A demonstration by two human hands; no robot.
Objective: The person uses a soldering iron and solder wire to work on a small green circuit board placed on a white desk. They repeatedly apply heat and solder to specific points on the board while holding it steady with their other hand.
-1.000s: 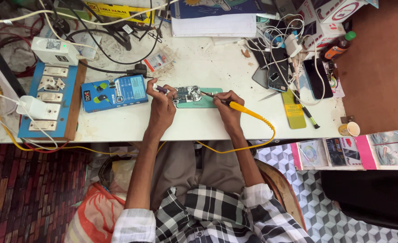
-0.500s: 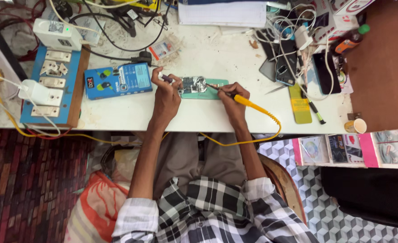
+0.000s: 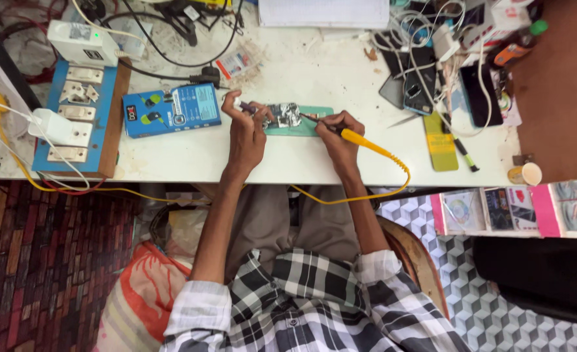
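Not much has moved since half a second back, both hands are still hunched over the board (image 3: 287, 116) on the green mat (image 3: 314, 124). Right hand (image 3: 339, 133) is closed round the yellow iron (image 3: 366, 141), tip on the board. Left hand (image 3: 246, 127) pinches a small tool (image 3: 244, 106), right beside the blue box (image 3: 171, 109).

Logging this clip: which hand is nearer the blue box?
Left. The left hand sits just right of the blue box; the right hand lies farther right, past the board.
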